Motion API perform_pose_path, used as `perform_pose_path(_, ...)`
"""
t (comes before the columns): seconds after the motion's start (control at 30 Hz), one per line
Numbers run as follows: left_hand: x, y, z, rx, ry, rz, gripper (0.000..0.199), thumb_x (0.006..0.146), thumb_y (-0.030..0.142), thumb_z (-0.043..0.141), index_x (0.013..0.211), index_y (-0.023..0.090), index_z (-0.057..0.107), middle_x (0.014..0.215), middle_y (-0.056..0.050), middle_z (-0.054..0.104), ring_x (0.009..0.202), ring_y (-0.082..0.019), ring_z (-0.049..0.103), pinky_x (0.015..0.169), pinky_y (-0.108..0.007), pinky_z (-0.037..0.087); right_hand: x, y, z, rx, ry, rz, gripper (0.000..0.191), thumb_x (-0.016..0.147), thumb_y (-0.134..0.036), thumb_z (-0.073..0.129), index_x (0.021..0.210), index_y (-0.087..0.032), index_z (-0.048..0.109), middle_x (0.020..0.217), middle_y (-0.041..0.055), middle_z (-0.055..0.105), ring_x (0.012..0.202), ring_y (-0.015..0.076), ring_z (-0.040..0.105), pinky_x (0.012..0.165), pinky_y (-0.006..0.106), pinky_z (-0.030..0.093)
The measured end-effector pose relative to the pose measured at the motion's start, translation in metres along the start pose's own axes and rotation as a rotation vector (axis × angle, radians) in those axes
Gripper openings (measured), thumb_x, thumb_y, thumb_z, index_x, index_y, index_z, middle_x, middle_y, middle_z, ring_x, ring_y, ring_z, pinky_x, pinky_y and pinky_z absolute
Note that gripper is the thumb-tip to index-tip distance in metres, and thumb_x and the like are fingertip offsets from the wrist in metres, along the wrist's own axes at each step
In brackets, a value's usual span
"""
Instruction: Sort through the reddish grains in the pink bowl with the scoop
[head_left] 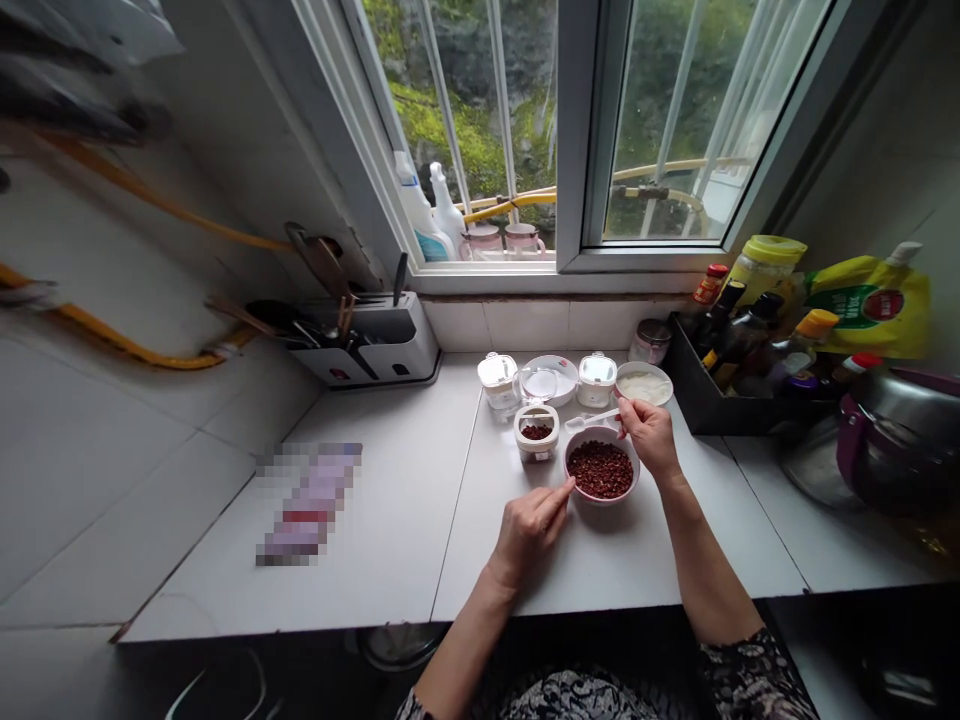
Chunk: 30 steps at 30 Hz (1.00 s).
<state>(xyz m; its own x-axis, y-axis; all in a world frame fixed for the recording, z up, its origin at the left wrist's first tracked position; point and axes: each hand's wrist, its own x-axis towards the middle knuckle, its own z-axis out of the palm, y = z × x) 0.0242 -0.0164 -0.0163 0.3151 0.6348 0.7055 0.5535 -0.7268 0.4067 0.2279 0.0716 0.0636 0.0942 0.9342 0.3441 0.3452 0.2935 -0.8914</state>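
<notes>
A bowl point(601, 472) with a pinkish rim holds dark red-brown grains that look like Sichuan peppercorns. My left hand point(529, 530) has its fingers curled together, with the fingertips at the bowl's near left rim. Over the bowl's far side, my right hand point(651, 436) pinches the handle of a small white spoon point(591, 421). The spoon's head points left, toward an open seasoning jar point(537, 446) partly filled with the same grains. Behind it stand two lidded jars, one on the left point(497, 378) and one on the right point(597, 378).
A bowl of white contents point(645, 384) and a pale dish point(550, 380) sit at the back. On the right, a black bin point(735, 412) of bottles adjoins a metal pot point(900, 440). A utensil holder point(397, 345) stands back left; a blurred purple item point(311, 505) lies left.
</notes>
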Motion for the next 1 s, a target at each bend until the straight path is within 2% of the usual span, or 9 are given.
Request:
perform_pose_path(0.27,0.001,0.004,0.001,0.045,-0.030,0.013,0.035,0.099,0.014,0.045,0.131,0.013,0.058,0.086,-0.010,0.074,0.073,-0.017,0.071,0.067,-0.026,0.060,0.001,0.000,-0.025,-0.339,-0.132,-0.269,0.041,0.094,-0.044,0.049,0.060,-0.021,0.056,0.054,0.0019,0.058,0.055,0.0158,0.053,0.062,0.029,0.042)
perform_pose_path(0.43,0.001,0.005,0.000,0.063,-0.041,0.023,0.035,0.099,0.015,0.043,0.130,0.013,0.059,0.082,-0.010,0.073,0.068,-0.017,0.070,0.064,-0.025,0.059,0.001,0.003,-0.026,-0.601,-0.183,-0.443,0.041,0.095,-0.038,0.046,0.059,-0.021,0.054,0.059,0.0038,0.061,0.060,0.0166,0.052,0.075,0.033,0.041)
perform_pose_path(0.57,0.004,0.007,-0.001,0.056,-0.031,0.004,0.033,0.098,0.013,0.044,0.128,0.014,0.060,0.085,-0.010,0.073,0.072,-0.017,0.070,0.067,-0.025,0.059,-0.003,0.008,-0.016,-0.602,-0.323,-0.427,0.042,0.096,-0.037,0.046,0.058,-0.022,0.053,0.057,0.0028,0.060,0.061,0.0168,0.051,0.073,0.031,0.040)
perform_pose_path(0.63,0.005,0.008,-0.002,0.044,-0.018,-0.006,0.031,0.098,0.013,0.045,0.125,0.013,0.061,0.088,-0.010,0.073,0.075,-0.017,0.071,0.068,-0.026,0.059,-0.004,0.010,-0.013,-0.578,-0.348,-0.390,0.041,0.095,-0.036,0.047,0.057,-0.022,0.051,0.055,0.0025,0.059,0.061,0.0173,0.052,0.070,0.030,0.039)
perform_pose_path(0.87,0.005,0.009,-0.003,0.056,-0.068,-0.006,0.035,0.100,0.015,0.045,0.133,0.017,0.057,0.087,-0.008,0.072,0.074,-0.015,0.070,0.068,-0.024,0.058,-0.003,0.009,-0.016,-0.542,-0.272,-0.314,0.041,0.093,-0.034,0.049,0.054,-0.022,0.049,0.053,0.0023,0.057,0.056,0.0158,0.049,0.065,0.029,0.038)
perform_pose_path(1.0,0.004,0.009,-0.002,0.047,-0.065,0.004,0.031,0.100,0.015,0.047,0.129,0.017,0.059,0.088,-0.008,0.072,0.075,-0.015,0.070,0.068,-0.023,0.058,-0.003,0.008,-0.018,-0.538,-0.254,-0.306,0.041,0.093,-0.034,0.049,0.054,-0.022,0.050,0.054,0.0026,0.058,0.057,0.0159,0.049,0.066,0.029,0.039)
